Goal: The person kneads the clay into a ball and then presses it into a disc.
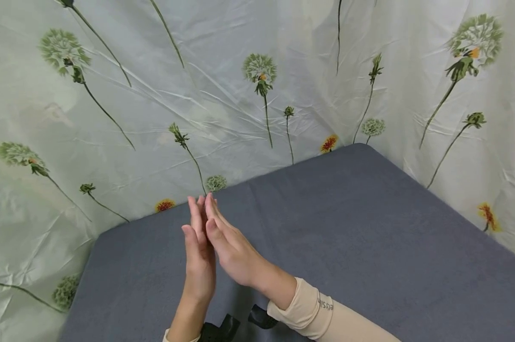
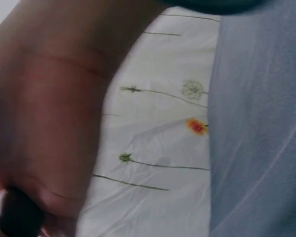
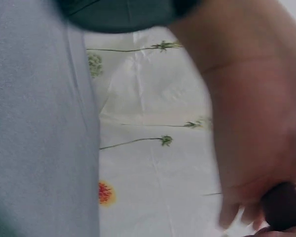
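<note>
My left hand (image 1: 200,263) and right hand (image 1: 236,251) are raised above the grey surface, palms facing and fingers pointing up and away. Their fingers look straight and come together near the tips, while the heels of the palms stand apart. Low in the left wrist view, a dark rounded thing (image 2: 19,212) shows beside the left palm. The right wrist view has a similar dark rounded thing (image 3: 283,206) by the right palm. It appears to lie between the hands; its kind cannot be made out, and the head view hides it.
The grey covered tabletop (image 1: 347,237) spreads beneath the hands. A pale curtain (image 1: 223,109) printed with dandelions hangs behind and along the sides. Black wrist devices (image 1: 219,330) sit by both wrists, and a beige sleeve (image 1: 313,308) covers the right forearm.
</note>
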A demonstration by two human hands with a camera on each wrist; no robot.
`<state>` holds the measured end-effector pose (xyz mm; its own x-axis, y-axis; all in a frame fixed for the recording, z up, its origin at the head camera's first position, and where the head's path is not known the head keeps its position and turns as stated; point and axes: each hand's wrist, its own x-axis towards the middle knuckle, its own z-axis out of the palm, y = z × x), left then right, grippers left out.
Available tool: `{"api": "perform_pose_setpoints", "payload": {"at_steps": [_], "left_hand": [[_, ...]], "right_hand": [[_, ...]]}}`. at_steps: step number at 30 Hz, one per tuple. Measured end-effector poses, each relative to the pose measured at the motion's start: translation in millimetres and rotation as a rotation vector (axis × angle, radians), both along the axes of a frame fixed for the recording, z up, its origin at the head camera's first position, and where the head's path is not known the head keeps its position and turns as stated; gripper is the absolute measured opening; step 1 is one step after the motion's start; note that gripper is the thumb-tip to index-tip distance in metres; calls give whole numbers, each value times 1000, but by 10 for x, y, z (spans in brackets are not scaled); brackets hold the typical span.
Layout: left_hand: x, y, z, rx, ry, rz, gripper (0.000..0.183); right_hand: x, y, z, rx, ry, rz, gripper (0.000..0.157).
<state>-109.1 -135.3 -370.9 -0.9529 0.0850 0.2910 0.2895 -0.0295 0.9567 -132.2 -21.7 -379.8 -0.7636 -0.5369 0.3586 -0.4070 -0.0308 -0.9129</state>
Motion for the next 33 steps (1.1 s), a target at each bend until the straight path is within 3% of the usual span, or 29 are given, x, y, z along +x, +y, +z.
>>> {"api": "perform_pose_setpoints", "payload": {"at_steps": [7,13,17,25,29,33], "left_hand": [[13,-199,133,105,90,88,74],[-66,-352,111,198,66,69,78],[-97,-305,47,171,20,45,77],[-15,-45,-18,20,22,6,73],[21,-20,23,9,85,34,74],[8,-98,85,73,120,107,77]], "right_hand": [[123,-167,-129,91,-81,84,72],[251,-221,-82,94,36,124,73],[247,-174,-23,68,103,87,73],[57,-49,-17,-4,57,-33,75],[19,-73,-56,-3,-34,6,76],[72,-144,-97,45,-73,71,74]]}}
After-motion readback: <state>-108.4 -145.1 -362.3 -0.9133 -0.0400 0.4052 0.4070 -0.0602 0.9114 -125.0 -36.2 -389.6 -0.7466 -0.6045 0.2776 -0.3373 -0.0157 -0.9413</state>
